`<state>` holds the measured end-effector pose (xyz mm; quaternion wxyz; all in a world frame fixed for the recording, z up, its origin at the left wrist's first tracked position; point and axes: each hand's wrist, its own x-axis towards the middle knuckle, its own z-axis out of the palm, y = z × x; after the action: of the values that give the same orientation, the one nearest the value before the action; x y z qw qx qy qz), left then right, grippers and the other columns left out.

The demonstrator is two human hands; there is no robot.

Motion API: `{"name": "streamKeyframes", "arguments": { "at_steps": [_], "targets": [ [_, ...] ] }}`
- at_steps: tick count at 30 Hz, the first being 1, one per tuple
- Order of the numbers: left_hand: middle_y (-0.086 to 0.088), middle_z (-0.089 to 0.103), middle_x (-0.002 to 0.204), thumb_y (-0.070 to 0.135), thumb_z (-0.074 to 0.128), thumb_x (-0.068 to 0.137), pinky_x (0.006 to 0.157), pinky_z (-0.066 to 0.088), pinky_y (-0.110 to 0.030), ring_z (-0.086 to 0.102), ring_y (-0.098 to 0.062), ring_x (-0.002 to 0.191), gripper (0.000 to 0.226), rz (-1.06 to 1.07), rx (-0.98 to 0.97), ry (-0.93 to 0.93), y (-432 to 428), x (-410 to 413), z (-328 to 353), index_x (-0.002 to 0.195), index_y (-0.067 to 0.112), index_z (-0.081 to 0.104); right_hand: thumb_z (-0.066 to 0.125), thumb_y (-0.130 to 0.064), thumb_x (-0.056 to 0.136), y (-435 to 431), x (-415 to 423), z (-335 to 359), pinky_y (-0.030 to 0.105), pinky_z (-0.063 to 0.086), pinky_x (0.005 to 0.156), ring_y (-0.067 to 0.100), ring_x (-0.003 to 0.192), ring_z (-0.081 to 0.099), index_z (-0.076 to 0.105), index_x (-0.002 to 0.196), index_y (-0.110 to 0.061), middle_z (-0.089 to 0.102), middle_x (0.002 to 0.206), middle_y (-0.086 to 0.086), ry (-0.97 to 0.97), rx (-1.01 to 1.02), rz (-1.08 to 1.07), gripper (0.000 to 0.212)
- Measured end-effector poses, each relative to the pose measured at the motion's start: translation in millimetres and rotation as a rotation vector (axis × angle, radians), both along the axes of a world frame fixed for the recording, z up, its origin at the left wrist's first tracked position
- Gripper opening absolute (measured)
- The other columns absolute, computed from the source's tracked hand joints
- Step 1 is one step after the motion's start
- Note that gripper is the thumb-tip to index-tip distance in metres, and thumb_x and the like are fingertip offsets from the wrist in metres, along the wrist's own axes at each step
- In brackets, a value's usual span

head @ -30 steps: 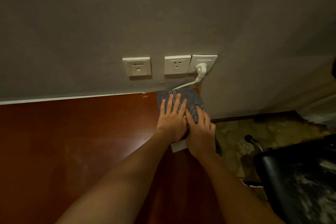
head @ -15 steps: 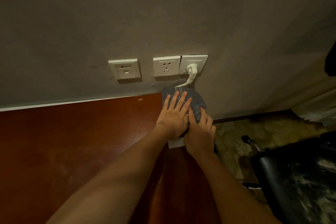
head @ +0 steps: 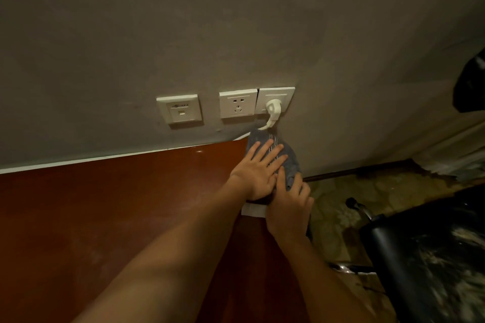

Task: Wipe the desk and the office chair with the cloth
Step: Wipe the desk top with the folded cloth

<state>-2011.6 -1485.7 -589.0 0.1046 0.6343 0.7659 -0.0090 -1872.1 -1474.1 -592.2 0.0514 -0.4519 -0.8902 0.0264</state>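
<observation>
Left hand (head: 258,174), fingers spread flat, presses cloth (head: 292,165); right hand (head: 288,207) at cloth edge, hold unclear to me. Cloth has reached desk (head: 105,204) far corner; office chair (head: 420,244) still pending.

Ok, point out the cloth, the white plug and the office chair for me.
cloth (head: 291,165), head view, on its bare grey right edge.
white plug (head: 273,107), head view, on the middle of the plug body.
office chair (head: 393,249), head view, on its black padded edge.

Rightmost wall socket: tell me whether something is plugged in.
Plugged in. A white plug sits in the rightmost socket, its cord dropping toward the grey cloth; the middle socket is bare.
</observation>
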Motion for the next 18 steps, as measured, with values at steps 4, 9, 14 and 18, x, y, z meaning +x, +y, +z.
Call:
{"name": "streamKeyframes", "arguments": {
  "at_steps": [4, 9, 14, 18],
  "targets": [
    [-0.004, 0.002, 0.167, 0.042, -0.011, 0.088, 0.122, -0.007, -0.049, -0.012, -0.028, 0.153, 0.078, -0.08, 0.013, -0.015, -17, 27, 5, 0.159, 0.019, 0.014, 0.086, -0.021, 0.06, -26, 26, 1, 0.053, 0.047, 0.09, 0.041, 0.121, 0.048, 0.051, 0.144, -0.014, 0.048, 0.14, 0.025, -0.066, 0.004, -0.06, 0.092],
    [-0.013, 0.026, 0.162, 0.036, 0.014, 0.094, 0.121, 0.013, -0.056, 0.016, -0.038, 0.151, 0.067, -0.07, 0.04, -0.105, -47, 62, 12, 0.152, 0.012, 0.038, 0.088, -0.02, 0.066, -51, 57, 8, 0.055, 0.047, 0.088, 0.042, 0.122, 0.046, 0.051, 0.144, -0.013, 0.048, 0.141, 0.025, -0.171, -0.005, -0.075, 0.087],
    [-0.011, 0.007, 0.165, 0.036, 0.021, 0.1, 0.121, 0.008, -0.057, 0.003, -0.037, 0.152, 0.062, 0.055, -0.045, -0.179, -78, 97, 16, 0.158, 0.014, 0.02, 0.077, -0.023, 0.081, -77, 84, 22, 0.052, 0.047, 0.091, 0.039, 0.124, 0.042, 0.049, 0.145, -0.014, 0.045, 0.145, 0.021, -0.233, 0.018, -0.044, 0.07],
    [0.0, -0.027, 0.161, 0.039, 0.025, 0.105, 0.119, -0.019, -0.047, -0.03, -0.025, 0.147, 0.066, 0.122, -0.218, -0.257, -100, 116, 27, 0.158, 0.022, -0.011, 0.069, -0.029, 0.085, -89, 104, 28, 0.046, 0.035, 0.095, 0.035, 0.124, 0.039, 0.047, 0.143, -0.018, 0.043, 0.146, 0.016, -0.338, 0.065, 0.082, 0.064]
  ]
}}
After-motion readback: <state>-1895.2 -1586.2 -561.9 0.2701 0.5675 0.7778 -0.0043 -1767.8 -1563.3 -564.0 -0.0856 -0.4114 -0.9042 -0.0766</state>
